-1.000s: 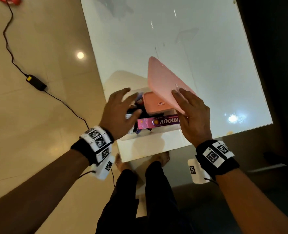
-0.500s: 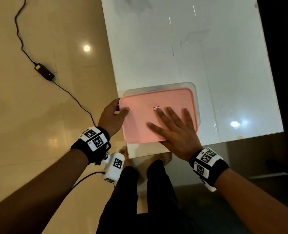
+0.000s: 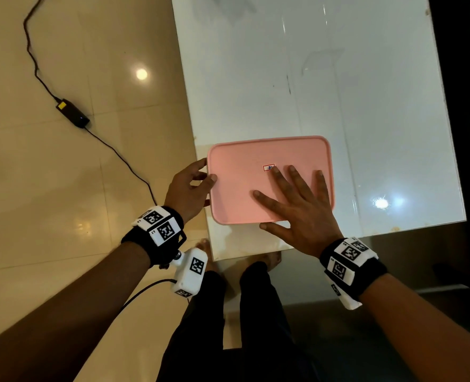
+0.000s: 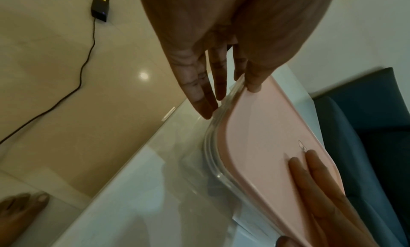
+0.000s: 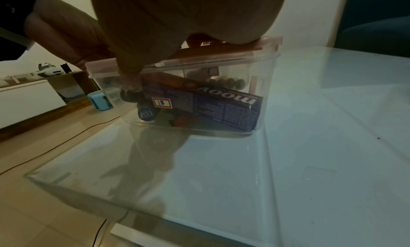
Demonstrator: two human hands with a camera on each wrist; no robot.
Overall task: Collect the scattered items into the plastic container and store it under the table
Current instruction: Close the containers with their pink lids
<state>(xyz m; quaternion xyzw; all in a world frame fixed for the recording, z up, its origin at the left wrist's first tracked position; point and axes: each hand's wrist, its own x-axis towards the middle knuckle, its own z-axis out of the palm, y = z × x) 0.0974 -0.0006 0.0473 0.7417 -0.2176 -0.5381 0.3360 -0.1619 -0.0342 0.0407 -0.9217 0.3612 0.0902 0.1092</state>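
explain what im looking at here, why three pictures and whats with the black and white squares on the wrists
No machine here: a person works with bare hands, wearing a camera on the head and one on each wrist band; the squares are printed markers on those bands. The big picture looks down from the head. The right hand lies flat, fingers straight, pressing the pink lid onto a clear plastic container on the glass table. The left hand holds the lid's left edge, thumb on top. The left wrist picture shows that edge close up. The right wrist picture looks through the container's wall at a "moov" box inside. A power adapter lies on the floor.
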